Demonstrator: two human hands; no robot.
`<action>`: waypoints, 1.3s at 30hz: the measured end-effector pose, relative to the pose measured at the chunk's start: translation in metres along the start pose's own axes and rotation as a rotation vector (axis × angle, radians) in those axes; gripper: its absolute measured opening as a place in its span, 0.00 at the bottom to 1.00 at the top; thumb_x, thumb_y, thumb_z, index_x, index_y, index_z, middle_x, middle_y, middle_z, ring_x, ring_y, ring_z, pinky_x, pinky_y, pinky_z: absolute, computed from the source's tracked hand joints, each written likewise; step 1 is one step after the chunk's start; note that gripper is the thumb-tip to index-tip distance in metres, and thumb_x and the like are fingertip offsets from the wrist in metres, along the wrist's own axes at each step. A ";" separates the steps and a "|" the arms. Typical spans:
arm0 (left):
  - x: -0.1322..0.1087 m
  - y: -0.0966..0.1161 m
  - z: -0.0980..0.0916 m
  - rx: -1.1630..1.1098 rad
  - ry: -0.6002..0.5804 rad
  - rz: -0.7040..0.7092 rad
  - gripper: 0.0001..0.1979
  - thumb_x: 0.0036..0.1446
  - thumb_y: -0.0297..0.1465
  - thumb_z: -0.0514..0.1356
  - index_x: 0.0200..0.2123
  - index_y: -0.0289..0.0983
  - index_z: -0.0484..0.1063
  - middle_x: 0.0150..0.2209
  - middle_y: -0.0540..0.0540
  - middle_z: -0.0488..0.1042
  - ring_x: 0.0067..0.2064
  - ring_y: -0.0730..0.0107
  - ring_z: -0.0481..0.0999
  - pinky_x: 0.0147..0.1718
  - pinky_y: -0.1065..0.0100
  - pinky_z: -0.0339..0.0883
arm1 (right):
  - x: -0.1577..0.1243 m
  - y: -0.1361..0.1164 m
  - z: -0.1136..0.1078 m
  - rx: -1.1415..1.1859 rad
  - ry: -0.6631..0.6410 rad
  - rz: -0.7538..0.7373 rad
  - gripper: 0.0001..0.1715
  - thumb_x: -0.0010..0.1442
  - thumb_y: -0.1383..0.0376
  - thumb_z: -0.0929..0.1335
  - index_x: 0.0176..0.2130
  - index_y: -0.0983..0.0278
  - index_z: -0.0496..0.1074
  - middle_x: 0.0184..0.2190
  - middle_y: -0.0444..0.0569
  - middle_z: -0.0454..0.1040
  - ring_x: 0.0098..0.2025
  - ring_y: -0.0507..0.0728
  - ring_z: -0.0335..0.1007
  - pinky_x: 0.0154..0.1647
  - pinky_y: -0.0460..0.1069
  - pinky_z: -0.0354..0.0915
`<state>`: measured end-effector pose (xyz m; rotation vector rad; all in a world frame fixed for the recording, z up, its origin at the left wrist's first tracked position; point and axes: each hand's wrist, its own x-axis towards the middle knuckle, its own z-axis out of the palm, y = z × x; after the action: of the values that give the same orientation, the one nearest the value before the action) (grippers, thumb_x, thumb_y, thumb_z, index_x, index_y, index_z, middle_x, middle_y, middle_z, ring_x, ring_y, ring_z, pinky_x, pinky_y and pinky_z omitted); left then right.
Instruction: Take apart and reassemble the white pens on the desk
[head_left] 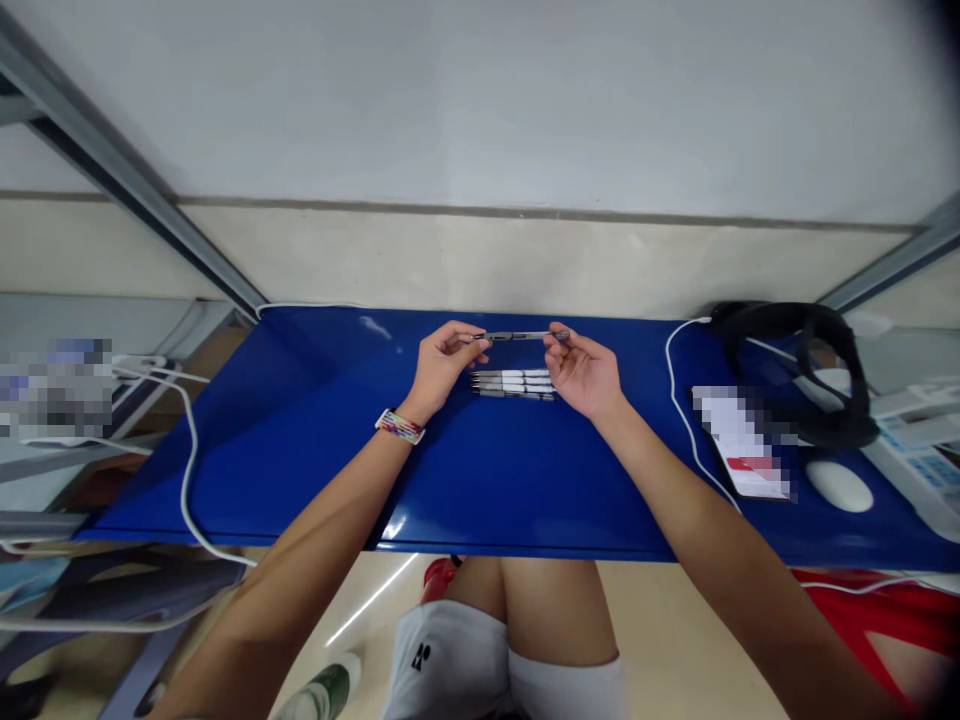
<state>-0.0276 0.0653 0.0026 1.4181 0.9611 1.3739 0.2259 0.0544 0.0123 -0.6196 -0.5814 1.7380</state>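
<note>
**Item:** pen (521, 336). Slim, with a dark and silver barrel. It is held level, clear of the blue tabletop (480, 480), at 12 o'clock from the table's centre and near the far edge.

**Left hand** (442, 365): thumb and fingertips pinched shut on the pen's left end, the other fingers loosely curled. A striped wristband (400, 426) is on the wrist.

**Right hand** (581, 372): thumb and forefinger closed on the pen's right end, palm turned inward.

**Beneath:** a row of pens (514, 384) with white and dark barrels lies side by side on the table between the two hands. The count is too small to tell, probably three or four.

**Handling (judged):**
- The pen looks light and stiff, with a smooth barrel that is likely slick under a loose pinch.
- A fingertip pinch at each end gives control, and mid-barrel suits one hand.
- If the barrel has a joint, it may part when the ends are pulled or twisted.

**Surroundings:**
- 3 o'clock: black headset (810, 370), blurred card (742, 440) and white mouse (838, 485).
- 2 o'clock: a white right-side cable (679, 400) running toward the rear.
- 9 o'clock: a white left-side cable (187, 470) hanging over the table edge.
- 7 o'clock: a bottle (322, 695) on the floor below the table.
</note>
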 end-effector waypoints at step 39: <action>0.001 0.000 0.001 -0.030 -0.004 0.002 0.14 0.59 0.40 0.76 0.44 0.40 0.82 0.39 0.45 0.87 0.34 0.68 0.86 0.34 0.68 0.76 | 0.000 -0.002 0.001 0.017 0.006 -0.019 0.11 0.70 0.66 0.69 0.49 0.64 0.80 0.42 0.51 0.89 0.46 0.55 0.89 0.48 0.46 0.84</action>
<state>-0.0268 0.0659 0.0026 1.3992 0.9331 1.3806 0.2270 0.0551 0.0141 -0.6053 -0.5664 1.7208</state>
